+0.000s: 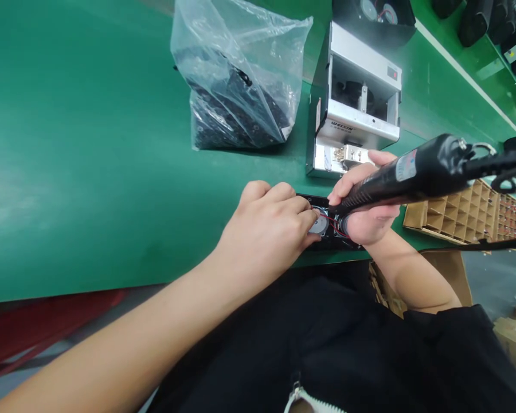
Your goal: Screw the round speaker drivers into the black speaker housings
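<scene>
A black corded electric screwdriver (pixel 417 172) lies tilted in my right hand (pixel 370 221), my fingers wrapped round its front part. Its tip points down at a black speaker housing (pixel 322 245) near the table's front edge; the bit itself is hidden. My left hand (pixel 275 223) is closed, with curled fingers and thumb gripping the housing's left part beside a round grey speaker (pixel 319 223). Thin red wires run across the housing between my hands. Much of the housing is covered by my hands.
A clear plastic bag (pixel 245 86) of black parts lies on the green table (pixel 90 143). Behind my right hand stands a silver screw feeder (pixel 356 120), with a black housing (pixel 374 26) beyond. A cardboard divider box (pixel 460 215) sits at the right, near the screwdriver's cable.
</scene>
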Tool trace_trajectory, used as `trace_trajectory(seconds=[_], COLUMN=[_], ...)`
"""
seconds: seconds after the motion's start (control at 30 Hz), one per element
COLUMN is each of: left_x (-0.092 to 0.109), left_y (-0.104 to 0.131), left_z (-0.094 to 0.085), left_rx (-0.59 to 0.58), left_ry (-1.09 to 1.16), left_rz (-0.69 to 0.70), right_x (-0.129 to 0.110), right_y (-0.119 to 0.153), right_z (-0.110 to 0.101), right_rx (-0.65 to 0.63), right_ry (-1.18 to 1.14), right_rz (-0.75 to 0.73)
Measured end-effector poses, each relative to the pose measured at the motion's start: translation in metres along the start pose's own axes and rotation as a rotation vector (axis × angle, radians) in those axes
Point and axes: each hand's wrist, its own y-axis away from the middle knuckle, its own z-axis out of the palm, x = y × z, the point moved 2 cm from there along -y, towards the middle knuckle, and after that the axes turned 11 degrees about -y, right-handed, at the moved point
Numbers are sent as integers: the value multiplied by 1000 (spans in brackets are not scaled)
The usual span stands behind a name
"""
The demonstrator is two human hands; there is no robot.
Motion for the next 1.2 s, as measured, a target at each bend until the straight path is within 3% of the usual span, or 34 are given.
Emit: trace_trajectory(seconds=[0.17,0.27,0.37,0.57,0.8,0.9,1.0,1.2], left_x=[7,10,7,-1,-6,-7,-5,14], left_y=[10,16,22,31,33,33,32,21], left_z=[1,0,-1,-1,4,6,4,-5], left_rx=[53,148,191,149,124,130,170,277], left_ry=[-72,-53,-10,-40,-43,-31,-6,75], left_rz=[25,32,20,85,70,67,65,-76], right_x=[-85,-117,-118,-86,-77,-93,-124,-175], right_y=[-48,-74,-90,-100,-96,-88,-75,-46], right_z=[-10,-9,0,15,12,11,14,14], right_rx=[138,232,216,182,99,159,268,221], right_ry=[-97,-151,-120,6,-18,-46,-83,-209], right_rz=[-228,-355,-366,-203,-165,-160,-56,64])
